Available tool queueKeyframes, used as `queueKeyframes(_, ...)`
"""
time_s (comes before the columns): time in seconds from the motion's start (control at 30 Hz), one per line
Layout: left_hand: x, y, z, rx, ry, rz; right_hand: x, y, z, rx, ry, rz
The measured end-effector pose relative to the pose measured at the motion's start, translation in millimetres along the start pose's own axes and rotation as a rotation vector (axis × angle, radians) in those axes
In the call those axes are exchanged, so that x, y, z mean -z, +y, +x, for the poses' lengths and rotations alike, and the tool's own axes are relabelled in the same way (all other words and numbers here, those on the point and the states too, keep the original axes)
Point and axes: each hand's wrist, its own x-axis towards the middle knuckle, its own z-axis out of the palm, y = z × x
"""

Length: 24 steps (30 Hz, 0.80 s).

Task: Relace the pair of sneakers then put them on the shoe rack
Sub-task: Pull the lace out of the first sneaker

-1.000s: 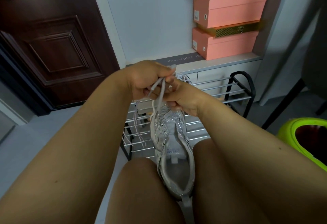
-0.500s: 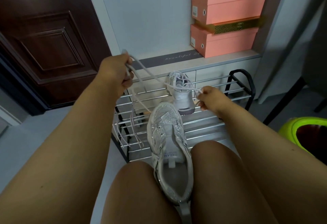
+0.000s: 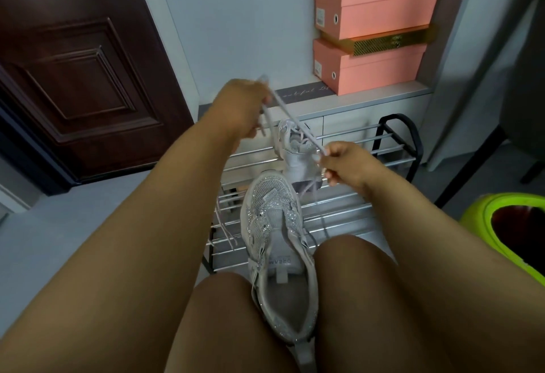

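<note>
A white glittery sneaker lies wedged between my knees, toe pointing away, with no lace through its eyelets. A pale lace stretches taut between my hands above it. My left hand grips one end, raised to the upper left. Lower and to the right, my right hand pinches the other end. The second sneaker stands on the top tier of the metal shoe rack straight ahead, partly hidden by the lace and my right hand.
Stacked pink shoe boxes sit on a white cabinet behind the rack. A dark wooden door stands at the left. A lime green bin sits at the right, near my right leg.
My hands were together at the sneaker's toe one second ago. They have pulled apart, drawing the lace out taut; since half a second ago the left hand shifted right and nearer.
</note>
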Motion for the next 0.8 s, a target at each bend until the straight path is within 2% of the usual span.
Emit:
queueKeyframes(0.03, 2.9, -7.8, 1.9, 0.018, 0.066, 0.124, 6.3, 5.3, -2.7, -0.023, 0.018, 0.040)
queueKeyframes(0.1, 0.6, -27.5, 0.8, 0.015, 0.055, 0.420, 12.6, 7.2, -8.6, -0.013, 0.023, 0.083)
queueKeyframes(0.17, -9.9, -44.3, -9.4, -0.014, -0.069, 0.610, 12.6, -3.3, -17.8, 0.061, -0.007, 0.078)
queueKeyframes(0.2, -16.1, -49.9, -16.1, -0.050, -0.146, 0.628, 11.9, -11.4, -22.3, 0.099, -0.028, 0.060)
queueKeyframes(0.3, -36.1, -52.7, -35.2, -0.116, -0.390, 0.375, 14.1, -37.4, -37.4, 0.226, -0.061, -0.034)
queueKeyframes(0.37, -49.4, -50.3, -40.3, -0.161, -0.455, 0.239, 20.2, -51.1, -45.6, 0.305, -0.060, -0.064)
queueKeyframes(0.43, -63.3, -41.4, -44.8, -0.242, -0.467, 0.199, 28.4, -59.3, -53.8, 0.353, -0.043, -0.047)
queueKeyframes(0.53, -85.1, -30.9, -45.8, -0.239, -0.447, 0.218, 49.8, -54.4, -58.9, 0.345, 0.099, -0.010)
queueKeyframes(0.63, -100.9, -20.7, -48.3, -0.160, -0.554, 0.185, 80.2, -37.7, -70.2, 0.380, 0.271, -0.219)
queueKeyframes(0.7, -111.3, -14.4, -51.5, -0.099, -0.672, 0.084, 93.9, -26.6, -86.1, 0.407, 0.126, -0.244)
queueKeyframes(0.77, -124.3, -10.1, -54.8, -0.029, -0.728, -0.003, 97.3, -12.8, -100.6, 0.320, -0.099, -0.160)
queueKeyframes(0.8, -131.6, -8.8, -55.6, -0.005, -0.728, -0.020, 97.5, -4.9, -105.6, 0.272, -0.152, -0.121)
